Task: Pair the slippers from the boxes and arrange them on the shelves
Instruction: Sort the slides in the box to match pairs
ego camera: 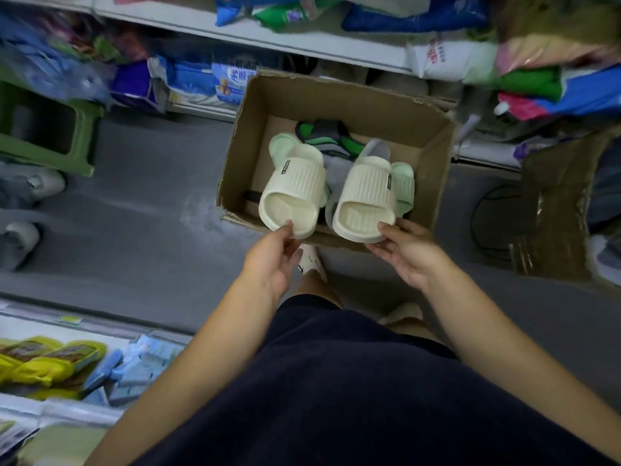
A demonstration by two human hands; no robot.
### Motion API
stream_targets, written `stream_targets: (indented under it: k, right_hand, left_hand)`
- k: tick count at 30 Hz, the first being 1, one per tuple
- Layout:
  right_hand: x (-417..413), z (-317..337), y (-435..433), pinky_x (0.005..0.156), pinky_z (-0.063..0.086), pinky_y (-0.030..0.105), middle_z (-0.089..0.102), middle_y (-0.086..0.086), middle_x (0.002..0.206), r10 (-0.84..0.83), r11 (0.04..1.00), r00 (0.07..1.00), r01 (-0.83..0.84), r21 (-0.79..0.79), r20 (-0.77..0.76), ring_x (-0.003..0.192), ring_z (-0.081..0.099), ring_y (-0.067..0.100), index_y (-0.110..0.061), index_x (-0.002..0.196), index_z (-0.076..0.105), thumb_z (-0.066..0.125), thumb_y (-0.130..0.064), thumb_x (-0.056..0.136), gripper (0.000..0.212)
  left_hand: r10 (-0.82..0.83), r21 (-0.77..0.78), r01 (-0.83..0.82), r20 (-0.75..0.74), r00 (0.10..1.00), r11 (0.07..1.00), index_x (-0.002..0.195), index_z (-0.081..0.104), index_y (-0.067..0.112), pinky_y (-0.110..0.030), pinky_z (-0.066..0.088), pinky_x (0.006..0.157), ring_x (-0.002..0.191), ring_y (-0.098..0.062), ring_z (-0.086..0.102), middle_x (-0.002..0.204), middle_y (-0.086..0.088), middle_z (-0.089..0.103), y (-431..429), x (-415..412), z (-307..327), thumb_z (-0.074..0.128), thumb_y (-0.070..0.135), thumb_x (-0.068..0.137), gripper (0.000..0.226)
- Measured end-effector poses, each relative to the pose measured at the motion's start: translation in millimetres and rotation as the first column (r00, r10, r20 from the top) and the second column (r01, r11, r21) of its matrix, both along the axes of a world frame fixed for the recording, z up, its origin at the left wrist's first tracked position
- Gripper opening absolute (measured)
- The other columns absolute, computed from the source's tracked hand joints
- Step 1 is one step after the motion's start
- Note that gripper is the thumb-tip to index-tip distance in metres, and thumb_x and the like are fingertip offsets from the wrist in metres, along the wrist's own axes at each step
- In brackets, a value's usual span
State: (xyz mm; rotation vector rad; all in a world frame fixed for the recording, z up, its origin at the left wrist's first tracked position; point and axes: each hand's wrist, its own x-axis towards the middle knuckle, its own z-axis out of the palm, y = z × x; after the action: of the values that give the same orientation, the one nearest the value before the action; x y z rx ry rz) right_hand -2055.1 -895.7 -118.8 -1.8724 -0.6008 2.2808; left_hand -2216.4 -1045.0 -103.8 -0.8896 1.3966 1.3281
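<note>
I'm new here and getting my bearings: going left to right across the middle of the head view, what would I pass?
In order: green stool → left slipper → right slipper → taped cardboard.

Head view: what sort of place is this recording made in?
Likely a small shop aisle: shelves on both sides stacked with packaged goods, and a cardboard box of loose slippers on the floor.
</note>
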Motion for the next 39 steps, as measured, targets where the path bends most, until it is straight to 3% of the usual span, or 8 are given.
stream_targets:
  k: [3, 7, 10, 13, 16, 27, 33, 39]
  right_hand:
    - [31.9, 17.2, 7.1, 0.084, 0.061, 0.041, 0.063, 0.016, 0.132, 0.032, 0.998, 0.996, -0.028, 0.061, -0.079, 0.113, 0.068, 0.03, -0.005, 0.143, 0.045, 0.062, -0.001, 0.095, 0.051]
    - [101.3, 51.1, 25.5, 0.086, 0.06, 0.042, 0.064, 0.016, 0.131, 0.027, 0.986, 0.985, 0.002, 0.166, -0.168, 0.115, 0.067, 0.031, -0.009, 0.145, 0.04, 0.06, 0.001, 0.096, 0.054]
    - [171.5, 85.4, 51.4, 0.086, 0.058, 0.042, 0.071, 0.011, 0.122, 0.07, 0.956, 0.975, -0.006, 0.292, -0.211, 0.114, 0.068, 0.028, -0.015, 0.146, 0.042, 0.06, -0.002, 0.096, 0.055]
    - [265.5, 128.6, 83.8, 0.091, 0.055, 0.044, 0.067, 0.004, 0.131, 0.04, 0.922, 0.951, 0.083, 0.378, -0.305, 0.118, 0.066, 0.024, -0.024, 0.146, 0.046, 0.055, -0.006, 0.099, 0.052]
    - [312.4, 167.2, 103.3, 0.083, 0.058, 0.04, 0.067, 0.002, 0.133, 0.035, 0.903, 0.928, 0.13, 0.41, -0.371, 0.117, 0.066, 0.021, -0.03, 0.143, 0.049, 0.05, -0.01, 0.101, 0.046]
    - [464.1, 322.0, 206.7, 0.077, 0.06, 0.038, 0.068, 0.008, 0.127, 0.01, 0.626, 0.8, 0.463, 0.627, -0.6, 0.106, 0.07, 0.023, -0.021, 0.146, 0.044, 0.061, -0.002, 0.085, 0.066]
    - [502.6, 383.5, 272.2, 0.078, 0.059, 0.038, 0.066, 0.011, 0.132, -0.002, 0.461, 0.775, 0.561, 0.688, -0.632, 0.107, 0.07, 0.025, -0.021, 0.142, 0.049, 0.062, 0.0, 0.083, 0.064]
    - [539.0, 436.7, 338.9, 0.078, 0.06, 0.036, 0.07, 0.011, 0.124, -0.01, 0.324, 0.77, 0.606, 0.726, -0.638, 0.111, 0.069, 0.026, -0.016, 0.142, 0.049, 0.064, -0.004, 0.083, 0.062]
  left_hand:
    - [0.051, 0.197, -0.051, 0.003, 0.999, 0.979, 0.113, 0.061, 0.007, -0.038, 0.046, 0.11, 0.122, -0.026, 0.062, 0.128, -0.015, 0.066, 17.7, 46.4, 29.6, 0.058, 0.01, 0.101, 0.012]
    - [0.011, 0.302, 0.049, -0.195, 0.981, 0.952, 0.13, 0.059, 0.007, -0.033, 0.055, 0.098, 0.11, -0.023, 0.071, 0.12, -0.011, 0.073, 39.9, 115.3, 58.9, 0.061, 0.01, 0.099, 0.031]
    - [-0.021, 0.339, 0.13, -0.306, 0.952, 0.932, 0.131, 0.059, 0.006, -0.034, 0.057, 0.097, 0.11, -0.023, 0.071, 0.121, -0.011, 0.073, 64.1, 185.5, 86.2, 0.062, 0.008, 0.098, 0.033]
    - [-0.037, 0.412, 0.224, -0.414, 0.91, 0.883, 0.126, 0.062, 0.007, -0.034, 0.057, 0.096, 0.113, -0.022, 0.07, 0.12, -0.007, 0.073, 95.8, 274.2, 121.7, 0.063, 0.007, 0.097, 0.029]
    - [-0.045, 0.486, 0.329, -0.508, 0.86, 0.809, 0.124, 0.063, 0.008, -0.029, 0.058, 0.091, 0.113, -0.019, 0.069, 0.116, -0.004, 0.075, 118.2, 315.2, 147.1, 0.062, 0.008, 0.097, 0.026]
    - [0.019, 0.561, 0.664, -0.77, 0.637, 0.495, 0.125, 0.06, 0.007, -0.029, 0.059, 0.087, 0.11, -0.024, 0.071, 0.113, -0.009, 0.076, 271.2, 435.0, 293.6, 0.064, 0.005, 0.094, 0.031]
    - [0.026, 0.584, 0.733, -0.788, 0.615, 0.348, 0.126, 0.059, 0.014, -0.043, 0.056, 0.097, 0.111, -0.025, 0.071, 0.113, -0.007, 0.076, 359.4, 464.7, 353.6, 0.065, 0.009, 0.094, 0.033]
    - [0.103, 0.581, 0.784, -0.812, 0.574, 0.216, 0.13, 0.058, 0.011, -0.031, 0.059, 0.088, 0.108, -0.021, 0.072, 0.112, -0.007, 0.076, 443.6, 485.6, 417.2, 0.068, 0.01, 0.093, 0.038]
